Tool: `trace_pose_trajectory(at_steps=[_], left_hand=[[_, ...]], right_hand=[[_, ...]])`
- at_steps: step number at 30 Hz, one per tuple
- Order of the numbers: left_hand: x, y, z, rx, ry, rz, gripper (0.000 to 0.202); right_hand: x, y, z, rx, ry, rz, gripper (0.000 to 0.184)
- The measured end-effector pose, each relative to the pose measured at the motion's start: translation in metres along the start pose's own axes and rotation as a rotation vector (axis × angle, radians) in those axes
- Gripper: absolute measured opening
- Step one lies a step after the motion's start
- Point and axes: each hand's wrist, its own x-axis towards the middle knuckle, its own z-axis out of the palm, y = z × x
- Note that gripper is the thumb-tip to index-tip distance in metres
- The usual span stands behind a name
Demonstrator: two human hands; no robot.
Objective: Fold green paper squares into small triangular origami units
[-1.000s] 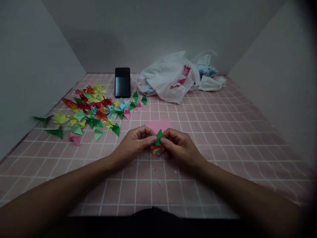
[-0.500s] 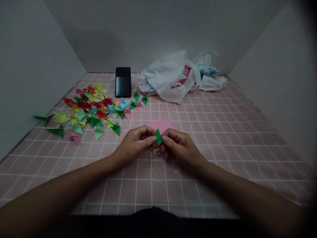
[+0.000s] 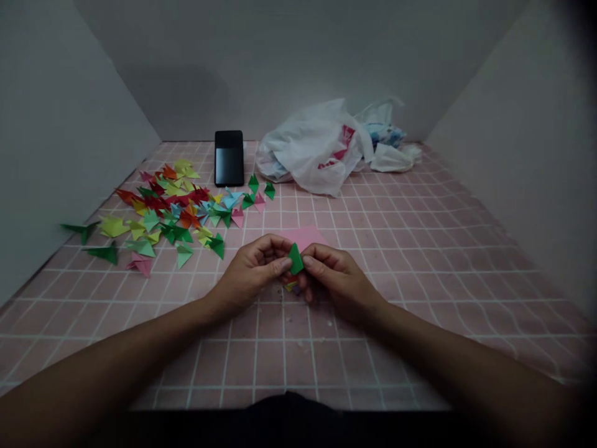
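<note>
A small folded piece of green paper (image 3: 295, 259) is pinched between my two hands, above the middle of the table. My left hand (image 3: 262, 264) grips its left side with thumb and fingers. On the right edge, the thumb and forefinger of my right hand (image 3: 339, 272) press against the paper. Pink paper (image 3: 305, 236) lies flat on the table just behind my fingers, partly hidden by them. Below my hands, bits of yellow and purple paper (image 3: 293, 288) peek out, mostly covered.
Many folded paper pieces in several colours (image 3: 172, 211) are spread over the table's left side. A black phone (image 3: 229, 158) stands propped behind them. White plastic bags (image 3: 317, 149) lie at the back. Pale walls (image 3: 513, 124) enclose the checked tablecloth (image 3: 420, 249).
The green paper has turned slightly and now leans to the left between my fingers. Some fingers of my right hand have shifted below it. The view has moved a little.
</note>
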Motion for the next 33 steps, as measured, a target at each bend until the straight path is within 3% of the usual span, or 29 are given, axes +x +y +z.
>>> trace_pose_trajectory(at_steps=[10,16,33], left_hand=[[-0.0005,-0.0005,0.0000,-0.012,-0.017,0.052,0.022],[-0.0029,0.0042,0.0042,0.065,0.047,0.090,0.027],[-0.0037,0.0056,0.0040,0.138,0.063,0.041,0.025]], right_hand=[[0.0022,0.0004,-0.0018,-0.016,0.011,-0.016,0.023],[0.0015,0.0005,-0.0004,-0.071,0.025,-0.062,0.022],[0.0008,-0.0018,0.0023,-0.106,0.069,-0.082,0.025]])
